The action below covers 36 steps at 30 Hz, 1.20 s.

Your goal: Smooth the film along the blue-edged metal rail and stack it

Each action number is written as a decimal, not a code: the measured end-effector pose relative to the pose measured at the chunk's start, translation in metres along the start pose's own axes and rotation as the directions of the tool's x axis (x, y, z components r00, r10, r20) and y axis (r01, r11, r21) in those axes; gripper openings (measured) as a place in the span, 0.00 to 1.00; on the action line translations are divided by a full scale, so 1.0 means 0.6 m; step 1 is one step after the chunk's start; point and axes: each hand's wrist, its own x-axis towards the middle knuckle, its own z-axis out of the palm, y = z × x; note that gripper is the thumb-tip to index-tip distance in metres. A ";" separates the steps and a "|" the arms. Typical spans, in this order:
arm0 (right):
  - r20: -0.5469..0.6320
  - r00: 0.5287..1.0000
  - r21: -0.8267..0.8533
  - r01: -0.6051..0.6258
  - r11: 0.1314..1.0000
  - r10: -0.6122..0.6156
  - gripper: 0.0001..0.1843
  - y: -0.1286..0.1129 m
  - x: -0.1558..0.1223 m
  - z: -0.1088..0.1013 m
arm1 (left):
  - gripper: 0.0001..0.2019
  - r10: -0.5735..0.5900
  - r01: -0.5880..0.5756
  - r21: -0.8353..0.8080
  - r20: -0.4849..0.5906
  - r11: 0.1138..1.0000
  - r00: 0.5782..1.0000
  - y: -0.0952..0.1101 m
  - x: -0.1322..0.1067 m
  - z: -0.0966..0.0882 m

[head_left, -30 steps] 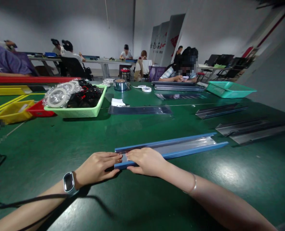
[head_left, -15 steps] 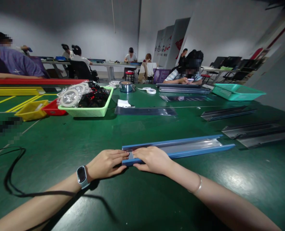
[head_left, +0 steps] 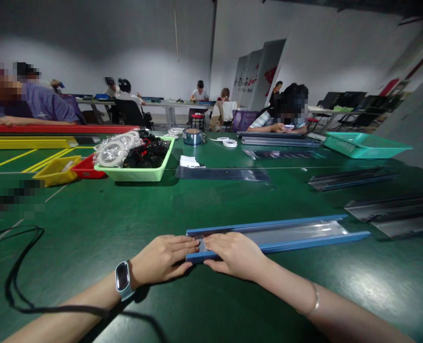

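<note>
A long channel-shaped strip with blue side rails and a clear, shiny film-like bed [head_left: 297, 233] lies across the table in front of me. At its left end, my left hand [head_left: 164, 259] has its fingers together over the end and its thumb below, against the near rail. Just to the right, my right hand [head_left: 234, 255] straddles the near rail, fingertips inside the channel and thumb on the outer side. Both hands are closed on the strip, with a small gap between their fingertips. What lies under the fingers is hidden.
A green basket [head_left: 136, 175] holds black parts and wrapped tape rolls. Beside it are a red tray [head_left: 89, 167] and a yellow tray [head_left: 57, 172]. Dark channel strips [head_left: 404, 214] lie right, below a teal basket [head_left: 368, 145]. A black cable [head_left: 9, 281] crosses my left forearm. People sit beyond.
The view has tilted a little, so everything appears lower and slightly to the right. Both hands keep nearly the same hold at the strip's left end.
</note>
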 end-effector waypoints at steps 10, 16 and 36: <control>0.132 0.990 0.139 -0.060 0.988 0.042 0.18 0.001 0.007 -0.032 | 0.23 -0.038 0.045 -0.039 0.182 0.998 0.983 -0.004 0.011 -0.013; 0.051 0.995 0.113 -0.088 0.990 0.083 0.18 0.001 0.003 -0.025 | 0.23 -0.047 0.065 -0.090 0.183 0.994 0.982 0.002 0.018 -0.024; -0.052 0.959 -0.089 -0.283 0.955 0.280 0.21 -0.023 -0.019 -0.001 | 0.23 -0.062 0.086 -0.108 0.210 0.990 0.976 -0.014 0.005 0.001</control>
